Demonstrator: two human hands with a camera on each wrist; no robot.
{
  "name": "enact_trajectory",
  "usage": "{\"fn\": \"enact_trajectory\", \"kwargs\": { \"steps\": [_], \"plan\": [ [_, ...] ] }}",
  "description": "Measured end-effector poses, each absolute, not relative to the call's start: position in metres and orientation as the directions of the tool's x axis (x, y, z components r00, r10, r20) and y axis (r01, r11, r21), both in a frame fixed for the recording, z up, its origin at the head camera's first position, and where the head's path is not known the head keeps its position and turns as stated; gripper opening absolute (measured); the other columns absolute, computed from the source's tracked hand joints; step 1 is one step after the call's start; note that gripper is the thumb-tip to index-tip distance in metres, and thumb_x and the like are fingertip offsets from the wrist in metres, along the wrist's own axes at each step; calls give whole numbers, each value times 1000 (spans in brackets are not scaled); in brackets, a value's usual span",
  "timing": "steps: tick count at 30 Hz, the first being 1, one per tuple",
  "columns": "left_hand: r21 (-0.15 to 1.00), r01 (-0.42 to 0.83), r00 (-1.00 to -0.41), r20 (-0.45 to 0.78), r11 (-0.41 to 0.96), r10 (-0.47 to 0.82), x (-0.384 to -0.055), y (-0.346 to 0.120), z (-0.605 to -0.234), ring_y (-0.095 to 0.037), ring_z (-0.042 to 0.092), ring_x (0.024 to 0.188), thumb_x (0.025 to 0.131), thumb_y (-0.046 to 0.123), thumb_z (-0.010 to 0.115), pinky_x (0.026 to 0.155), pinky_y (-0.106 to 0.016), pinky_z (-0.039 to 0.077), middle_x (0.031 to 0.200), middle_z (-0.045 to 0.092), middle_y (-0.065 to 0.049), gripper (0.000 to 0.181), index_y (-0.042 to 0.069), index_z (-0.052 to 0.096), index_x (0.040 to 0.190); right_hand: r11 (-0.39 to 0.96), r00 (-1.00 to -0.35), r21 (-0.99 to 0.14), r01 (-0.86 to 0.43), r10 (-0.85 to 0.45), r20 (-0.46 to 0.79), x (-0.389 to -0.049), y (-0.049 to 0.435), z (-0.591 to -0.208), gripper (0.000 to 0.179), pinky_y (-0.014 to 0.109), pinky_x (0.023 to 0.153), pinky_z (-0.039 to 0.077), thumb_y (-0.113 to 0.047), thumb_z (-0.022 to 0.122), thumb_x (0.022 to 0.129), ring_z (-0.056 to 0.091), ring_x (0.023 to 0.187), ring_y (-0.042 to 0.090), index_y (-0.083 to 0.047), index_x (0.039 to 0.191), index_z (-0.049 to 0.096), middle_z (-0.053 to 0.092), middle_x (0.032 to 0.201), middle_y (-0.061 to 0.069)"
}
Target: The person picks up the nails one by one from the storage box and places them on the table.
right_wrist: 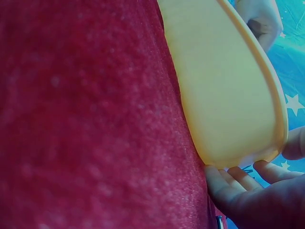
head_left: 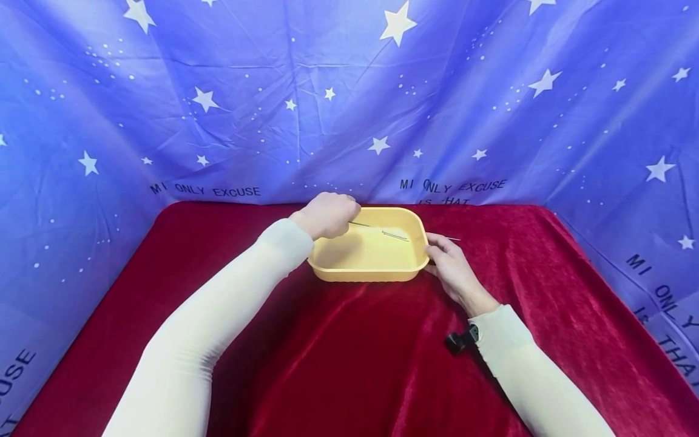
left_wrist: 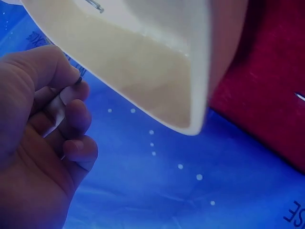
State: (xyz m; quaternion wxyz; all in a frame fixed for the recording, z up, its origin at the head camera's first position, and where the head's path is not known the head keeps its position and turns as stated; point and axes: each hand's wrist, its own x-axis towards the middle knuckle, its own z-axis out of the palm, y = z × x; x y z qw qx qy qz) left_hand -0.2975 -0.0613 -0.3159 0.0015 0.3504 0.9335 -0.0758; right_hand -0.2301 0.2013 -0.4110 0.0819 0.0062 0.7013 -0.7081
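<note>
A yellow plastic basin (head_left: 368, 275) sits on the red cloth. Over its far left rim, my left hand (head_left: 329, 215) pinches a thin metal nail (head_left: 359, 224) between thumb and forefinger; the left wrist view shows only its dark end at the fingertips. Inside the basin lie thin metal nails (head_left: 394, 235), close together. My right hand (head_left: 450, 267) holds the basin's right end, thumb by the rim and fingers against the outer wall (right_wrist: 228, 109). Just past the right fingers, another nail (head_left: 453, 238) lies on the cloth, partly hidden by the hand.
Red velvety cloth (head_left: 338, 364) covers the table. Blue curtains with white stars (head_left: 398, 24) and printed words hang behind and at both sides. A small black camera (head_left: 461, 340) is strapped to the right wrist.
</note>
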Motion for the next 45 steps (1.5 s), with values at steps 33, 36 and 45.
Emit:
{"fn": "enact_trajectory", "kwargs": {
  "steps": [33,36,45],
  "plan": [
    [-88,587,-807,14,805,590,-279,-127,-316,-26,54,69,78,3,57,63,-40,48,79,53,-1,10,13,57,78,-9,-986,-992,123,-114,-121,-230,201,-411,45,36,90,51,-8,37,99,53,109,25,4,142,34,40,136,26],
    [-76,584,-809,28,808,587,-277,-133,-317,-25,53,68,79,3,58,62,-39,47,78,52,-1,10,13,58,77,-8,-986,-992,123,-115,-121,-229,201,-411,45,37,90,51,-8,37,99,53,109,26,4,142,34,40,136,26],
    [-38,603,-791,101,797,603,-271,-153,-318,-23,54,69,76,2,57,61,-38,47,76,52,0,15,15,59,72,-6,-986,-992,125,-115,-124,-229,201,-410,46,40,93,49,-8,37,99,52,111,27,4,143,34,40,136,26]
  ]
}}
